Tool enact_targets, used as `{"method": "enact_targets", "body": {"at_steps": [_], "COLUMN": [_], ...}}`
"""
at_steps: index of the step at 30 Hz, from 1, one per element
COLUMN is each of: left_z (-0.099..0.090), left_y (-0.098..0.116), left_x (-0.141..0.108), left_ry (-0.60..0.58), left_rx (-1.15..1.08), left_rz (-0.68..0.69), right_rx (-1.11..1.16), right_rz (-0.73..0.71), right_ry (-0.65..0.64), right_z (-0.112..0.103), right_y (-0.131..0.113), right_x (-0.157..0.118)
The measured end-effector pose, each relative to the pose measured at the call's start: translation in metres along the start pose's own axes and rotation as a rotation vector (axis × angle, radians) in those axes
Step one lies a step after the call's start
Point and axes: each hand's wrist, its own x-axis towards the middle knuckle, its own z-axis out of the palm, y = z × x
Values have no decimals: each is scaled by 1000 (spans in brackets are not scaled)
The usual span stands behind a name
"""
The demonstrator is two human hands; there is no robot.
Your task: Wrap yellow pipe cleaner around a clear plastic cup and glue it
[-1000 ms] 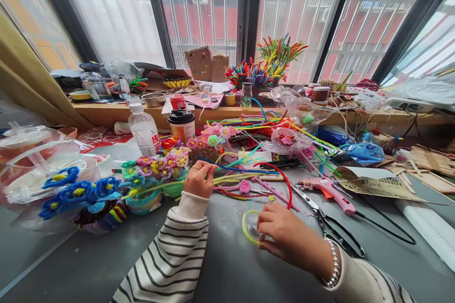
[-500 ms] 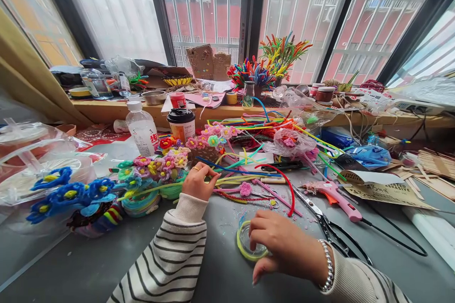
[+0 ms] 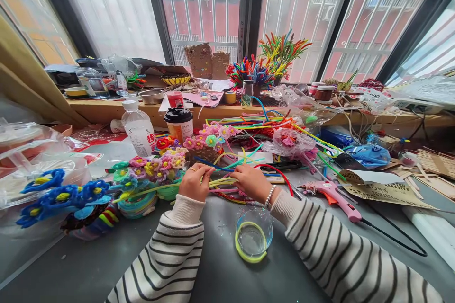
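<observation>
My left hand (image 3: 195, 182) is closed in a pinch over a bundle of pale yellow pipe cleaners (image 3: 218, 182); what its fingertips hold is too small to make out. From the right, my right hand (image 3: 253, 182) pinches at the right end of these pipe cleaners. A blue pipe cleaner (image 3: 222, 168) lies just behind both hands. Nearer to me, a clear plastic cup (image 3: 270, 232) stands on the grey table, with a yellow pipe cleaner ring (image 3: 250, 259) around its lower part. Neither hand touches the cup.
Pipe-cleaner flowers in blue (image 3: 67, 195) and pink (image 3: 213, 135) stand at the left and centre. Behind them are a water bottle (image 3: 138, 125) and a lidded paper cup (image 3: 179, 125). A pink glue gun (image 3: 336, 199) with its cord and sandpaper (image 3: 387, 194) lie at right.
My right hand has left the clear cup and moved up and away from me to the yellow pipe cleaners. The cup stays on the table. My left hand has barely moved.
</observation>
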Motion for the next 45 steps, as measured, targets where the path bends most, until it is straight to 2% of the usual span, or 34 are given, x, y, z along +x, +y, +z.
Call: {"method": "enact_targets", "body": {"at_steps": [3,6,10,15,20,26,29,32,35,40,45], "left_z": [1,3,2,-4,-8,-4,-4,-4,-3,-5,-13], "left_y": [-2,-1,1,4,8,10,10,10,12,18,32], "left_x": [-1,-3,-4,-1,1,0,0,-1,-2,1,1], "left_ry": [55,112,159,221,243,203,184,157,133,148,-26], "left_rx": [3,11,7,-42,-76,-64,-53,-45,-39,-60,-114], "left_rz": [1,-16,-46,-55,-57,-74,-84,-88,-83,-113,-64], "right_rx": [-13,0,52,170,344,598,747,925,1119,1440,1691], "right_rz": [-1,15,47,113,141,152,183,237,337,549,670], "right_ry": [-40,-73,-79,2,178,512,655,771,886,1032,1064], "right_z": [8,12,9,-5,-24,-68,-88,-96,-89,-57,-32], "right_y": [-7,-10,-4,14,32,42,44,46,47,50,54], "right_x": [23,34,32,21,10,-8,-23,-44,-68,-100,-110]}}
